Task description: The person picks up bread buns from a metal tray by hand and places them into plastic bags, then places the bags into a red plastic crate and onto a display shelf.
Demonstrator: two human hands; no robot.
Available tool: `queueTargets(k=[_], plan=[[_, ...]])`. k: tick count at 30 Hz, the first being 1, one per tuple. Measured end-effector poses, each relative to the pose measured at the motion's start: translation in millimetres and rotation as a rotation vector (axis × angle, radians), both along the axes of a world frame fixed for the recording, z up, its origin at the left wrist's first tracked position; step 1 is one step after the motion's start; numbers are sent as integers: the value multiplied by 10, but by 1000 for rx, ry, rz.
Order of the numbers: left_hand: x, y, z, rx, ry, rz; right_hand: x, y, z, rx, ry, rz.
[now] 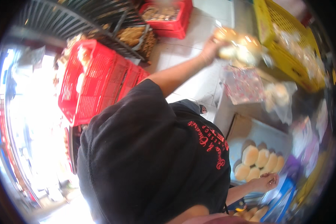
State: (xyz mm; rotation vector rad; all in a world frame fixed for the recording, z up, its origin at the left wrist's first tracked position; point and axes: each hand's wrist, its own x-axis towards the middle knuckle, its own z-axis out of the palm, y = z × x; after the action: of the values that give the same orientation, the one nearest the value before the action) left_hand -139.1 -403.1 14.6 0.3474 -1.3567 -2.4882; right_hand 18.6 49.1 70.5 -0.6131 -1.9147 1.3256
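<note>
My left hand (211, 47), arm stretched out at the top, grips a clear plastic bag of round buns (238, 44) with golden tops and pale sides. Below that bag, a clear bag with a red pattern (244, 84) lies on the counter, beside another bag of buns (278, 95). At lower right, my right hand (268, 182) has its fingers curled in; what they hold, if anything, is too small to tell. Just above it, several pale golden buns (252, 156) sit in rows on a tray (263, 130).
A yellow crate (287, 48) with bagged goods stands at upper right. Stacked red crates (100, 84) stand left, beside a dark rack (76, 18). A red crate (179, 24) sits on the tiled floor (186, 56). More buns (250, 214) and a blue-edged plastic bag (285, 198) are near my right arm.
</note>
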Motion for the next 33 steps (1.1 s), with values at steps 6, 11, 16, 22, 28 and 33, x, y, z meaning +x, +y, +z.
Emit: queueTargets(k=[6, 11, 16, 22, 28, 33], plan=[[1263, -1972, 1186, -77, 497, 914, -623, -231, -46, -103, -13, 61], [2563, -3739, 634, 276, 405, 1006, -687, -287, -187, -69, -74, 140], [1285, -3104, -114, 209, -111, 676, -514, -378, -117, -220, -91, 231], [-284, -571, -300, -349, -166, -124, -65, -254, 173, -236, 2, 133], [-606, 804, -132, -1096, 168, -776, 514, -172, 261, -272, 29, -24], [-820, 1022, -288, -1670, 386, -889, 883, -258, 420, -213, -10, -180]])
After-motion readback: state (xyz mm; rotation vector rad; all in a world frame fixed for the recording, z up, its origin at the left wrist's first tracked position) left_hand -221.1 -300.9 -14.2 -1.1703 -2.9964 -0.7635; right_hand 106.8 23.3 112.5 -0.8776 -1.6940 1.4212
